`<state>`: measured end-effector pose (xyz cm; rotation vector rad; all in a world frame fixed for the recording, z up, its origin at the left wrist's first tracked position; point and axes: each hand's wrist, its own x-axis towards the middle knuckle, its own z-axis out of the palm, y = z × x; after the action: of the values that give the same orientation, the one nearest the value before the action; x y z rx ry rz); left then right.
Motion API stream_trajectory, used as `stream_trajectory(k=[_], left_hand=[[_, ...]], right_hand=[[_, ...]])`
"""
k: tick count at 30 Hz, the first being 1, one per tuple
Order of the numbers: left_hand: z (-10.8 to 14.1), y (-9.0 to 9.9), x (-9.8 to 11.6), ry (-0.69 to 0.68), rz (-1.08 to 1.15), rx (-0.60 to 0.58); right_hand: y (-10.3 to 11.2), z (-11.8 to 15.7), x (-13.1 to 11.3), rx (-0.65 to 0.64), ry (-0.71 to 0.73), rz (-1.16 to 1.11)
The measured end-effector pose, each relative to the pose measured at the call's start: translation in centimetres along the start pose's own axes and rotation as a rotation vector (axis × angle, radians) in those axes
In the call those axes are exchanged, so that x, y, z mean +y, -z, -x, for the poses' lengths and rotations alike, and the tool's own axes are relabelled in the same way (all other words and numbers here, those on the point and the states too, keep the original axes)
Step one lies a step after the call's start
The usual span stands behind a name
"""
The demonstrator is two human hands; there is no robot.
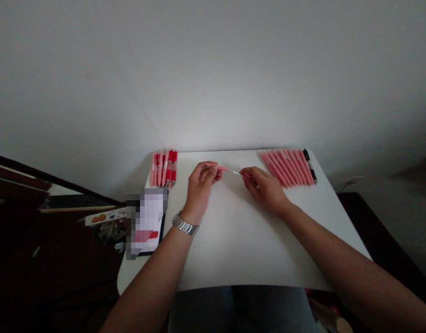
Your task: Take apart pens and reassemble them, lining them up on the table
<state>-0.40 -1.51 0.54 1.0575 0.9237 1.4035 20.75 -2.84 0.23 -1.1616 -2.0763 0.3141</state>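
Observation:
My left hand (202,187), with a metal watch at its wrist, pinches a slim pink pen (224,168) above the middle of the table. A thin white part (235,172) runs from the pen's right end to the fingertips of my right hand (263,187). Those fingers are closed on its far end, where a bit of pink shows; I cannot tell if this is a refill or the tip. To the right lies a row of several pink pens (285,167), with a black pen (310,166) at its outer side.
Several pink and red pens (163,169) lie at the table's back left corner. Below them a phone (150,222), partly blurred out, rests by the left edge. The white table (241,259) meets a pale wall (213,92) at the back.

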Motion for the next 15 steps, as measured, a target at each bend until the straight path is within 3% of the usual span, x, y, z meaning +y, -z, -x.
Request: stream_trajectory(k=[9,15], left_hand=[[-0.32,0.26,-0.26,-0.078,-0.023,0.099],[-0.43,0.65,0.28,-0.167,-0.339,0.091]], right_hand=[[0.03,0.15,0.29,-0.017,-0.018,-0.004],[0.17,0.05,0.28,0.0,-0.041,-0.021]])
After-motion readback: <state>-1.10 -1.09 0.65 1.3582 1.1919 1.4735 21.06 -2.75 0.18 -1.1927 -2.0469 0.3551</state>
